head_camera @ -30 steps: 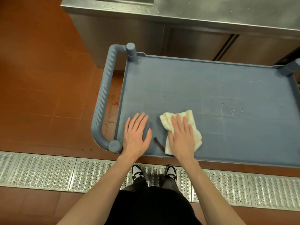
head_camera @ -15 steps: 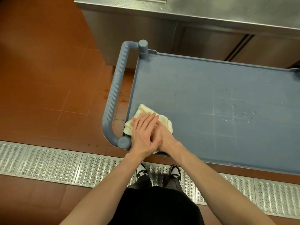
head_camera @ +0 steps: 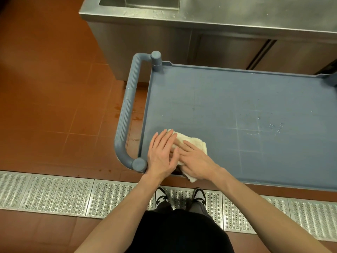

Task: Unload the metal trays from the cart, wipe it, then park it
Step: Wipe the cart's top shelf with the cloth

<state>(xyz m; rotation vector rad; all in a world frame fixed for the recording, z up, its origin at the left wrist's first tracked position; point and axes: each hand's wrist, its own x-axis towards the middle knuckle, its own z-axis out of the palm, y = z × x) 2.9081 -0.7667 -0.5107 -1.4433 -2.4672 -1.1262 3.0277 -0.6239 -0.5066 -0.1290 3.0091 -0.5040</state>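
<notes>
The cart [head_camera: 228, 106] stood beside a steel desk [head_camera: 237, 13], its top shelf bare of trays, so I judged unloading done. My left hand [head_camera: 161, 157] and right hand [head_camera: 196, 161] lay flat, fingers straight, pressing a cream cloth [head_camera: 193, 143] onto the shelf's near corner by the handle [head_camera: 127, 110]. Water drops [head_camera: 273, 126] dotted the right part, so wiping looked unfinished and parking was not yet done.
</notes>
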